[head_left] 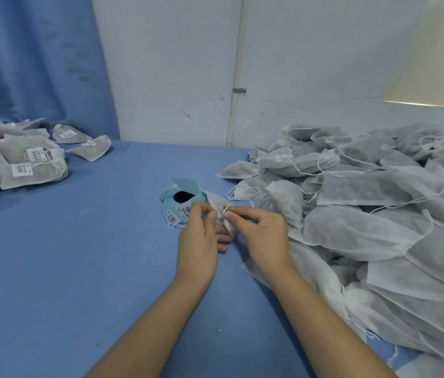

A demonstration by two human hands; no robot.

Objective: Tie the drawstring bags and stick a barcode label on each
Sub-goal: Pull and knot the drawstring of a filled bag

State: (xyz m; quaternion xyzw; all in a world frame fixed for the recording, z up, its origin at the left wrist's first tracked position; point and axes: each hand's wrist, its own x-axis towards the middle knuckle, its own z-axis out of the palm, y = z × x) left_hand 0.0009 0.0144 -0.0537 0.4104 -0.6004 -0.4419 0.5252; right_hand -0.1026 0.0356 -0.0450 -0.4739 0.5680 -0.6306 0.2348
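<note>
- At the middle of the blue table (79, 255), the right hand (260, 231) pinches the thin white drawstring (225, 211) between thumb and forefinger, the other fingers curled. A loose pinch could let the cord slip before the knot bites.
- Just beside it, the left hand (199, 237) curls round the small bag (228, 227), fingers under it and thumb and forefinger closed near its neck. The bag sits between both hands. If this grip slackens while the right hand pulls, the mouth may reopen or the knot may set away from the gathers.
- Pulling too hard is also a risk, since the fabric looks thin and could tear along the cord channel.
- The label roll (182, 201) lies just behind the left fingers, with a loose tail of barcode labels. Whether they touch, I cannot tell. A brush could crease or lift a label.
- The pile of untied bags (365, 233) on the right trails cords near the right wrist, and one could snag.
- The labelled bags (32, 165) lie well apart at the far left. Dropping this one there unlabelled would hide the miss.
</note>
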